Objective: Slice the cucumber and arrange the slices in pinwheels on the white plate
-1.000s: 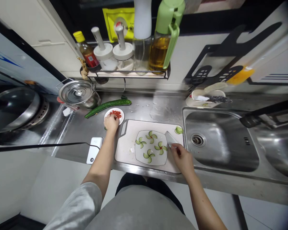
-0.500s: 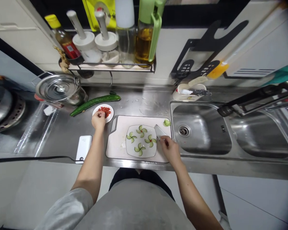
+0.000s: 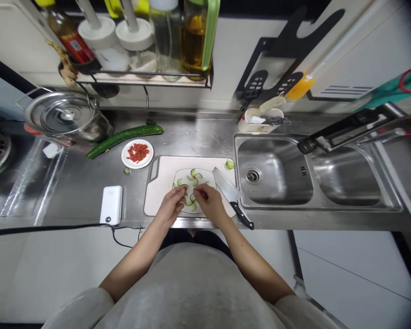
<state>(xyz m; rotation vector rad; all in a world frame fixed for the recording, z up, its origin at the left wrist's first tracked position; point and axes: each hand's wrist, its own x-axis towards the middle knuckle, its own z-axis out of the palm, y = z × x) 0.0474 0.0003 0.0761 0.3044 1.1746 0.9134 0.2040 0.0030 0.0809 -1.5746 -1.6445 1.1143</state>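
My left hand (image 3: 171, 205) is closed in a pinch on a small red piece (image 3: 185, 188), above the left part of a clear plate (image 3: 200, 173). Close beside it, my right hand (image 3: 210, 203) has thumb and fingertips together over the same plate; whatever they pinch, if anything, is too small to tell. Green-edged cucumber slices (image 3: 193, 175) lie on the plate in pinwheel shapes, partly covered by my hands. The plate rests on a white cutting board (image 3: 160, 192). A knife (image 3: 240, 212) lies on the board's right side, its black handle reaching over the counter edge.
A white dish (image 3: 125, 157) holds chopped red pieces. Behind it lies a whole cucumber (image 3: 123, 140). A white power bank (image 3: 111, 204) with a cable sits left of the board. Cucumber slices (image 3: 229, 164) lie at the board's corner. The double sink (image 3: 277, 178) is on the right.
My left hand has moved from the dish to the plate with a red piece. My right hand has let go of the knife and moved left over the plate. The view has shifted.
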